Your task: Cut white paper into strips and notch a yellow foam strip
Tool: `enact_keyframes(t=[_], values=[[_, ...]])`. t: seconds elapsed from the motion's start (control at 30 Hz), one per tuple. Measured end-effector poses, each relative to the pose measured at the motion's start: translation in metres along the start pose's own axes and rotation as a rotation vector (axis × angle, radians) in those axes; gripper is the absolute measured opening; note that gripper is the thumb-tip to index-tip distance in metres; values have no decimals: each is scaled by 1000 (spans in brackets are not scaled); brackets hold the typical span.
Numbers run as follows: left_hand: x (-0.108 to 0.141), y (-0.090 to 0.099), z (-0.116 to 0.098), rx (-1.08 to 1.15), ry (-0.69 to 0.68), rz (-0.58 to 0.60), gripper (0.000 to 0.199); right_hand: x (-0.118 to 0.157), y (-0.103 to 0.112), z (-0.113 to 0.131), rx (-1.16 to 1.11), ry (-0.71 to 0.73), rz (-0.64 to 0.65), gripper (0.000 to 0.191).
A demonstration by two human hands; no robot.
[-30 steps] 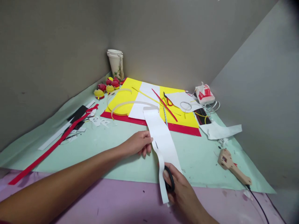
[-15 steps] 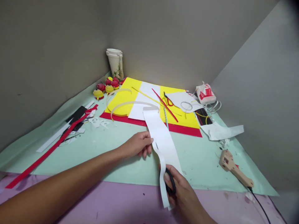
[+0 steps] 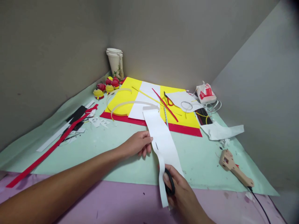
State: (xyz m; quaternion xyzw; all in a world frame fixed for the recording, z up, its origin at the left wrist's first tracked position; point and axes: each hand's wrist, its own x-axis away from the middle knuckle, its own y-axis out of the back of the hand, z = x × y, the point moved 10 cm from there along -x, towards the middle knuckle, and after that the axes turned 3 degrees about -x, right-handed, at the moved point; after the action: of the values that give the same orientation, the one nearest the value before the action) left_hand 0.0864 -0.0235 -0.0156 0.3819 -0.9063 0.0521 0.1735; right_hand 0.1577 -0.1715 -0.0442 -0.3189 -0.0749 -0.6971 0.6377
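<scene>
A long white sheet (image 3: 164,137) lies mid-surface (image 3: 130,171), a wavy strip (image 3: 161,177) along its left side reaching past the near green edge. The left hand (image 3: 140,143) pinches that side; the right hand (image 3: 181,186) curls closed round black-handled scissors (image 3: 172,182). Open room separates sheet and glue gun (image 3: 235,169).

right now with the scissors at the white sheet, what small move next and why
I'd probably shift the left hand slightly farther up the white sheet before another snip: it pinches the left edge close beside the dark gap at the cut's far end, while the right hand holds the scissors.
</scene>
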Motion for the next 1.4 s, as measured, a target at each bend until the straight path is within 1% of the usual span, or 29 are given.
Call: enact_keyframes(t=[0.23,0.3,0.43,0.57,0.8,0.97,1.07,1.27,1.4], values=[[0,0,0,-17,0,2,18,6,-2,10,26,-3,-63,47],[0,0,0,-19,0,4,18,7,-3,10,4,-11,-71,49],[0,0,0,-21,6,5,19,5,-3,6,-82,-29,-61,48],[0,0,0,-19,8,8,19,3,-3,5,-62,-25,-33,49],[0,0,1,-27,0,7,18,3,2,5,0,-8,-44,48],[0,-1,2,-27,0,11,18,1,1,5,6,0,-30,46],[0,-1,1,-30,-6,16,18,1,1,5,10,-9,-36,49],[1,-1,0,-32,-3,12,18,1,1,3,-40,-9,-21,44],[0,-1,1,-25,-9,13,19,2,0,0,-66,-22,-16,45]])
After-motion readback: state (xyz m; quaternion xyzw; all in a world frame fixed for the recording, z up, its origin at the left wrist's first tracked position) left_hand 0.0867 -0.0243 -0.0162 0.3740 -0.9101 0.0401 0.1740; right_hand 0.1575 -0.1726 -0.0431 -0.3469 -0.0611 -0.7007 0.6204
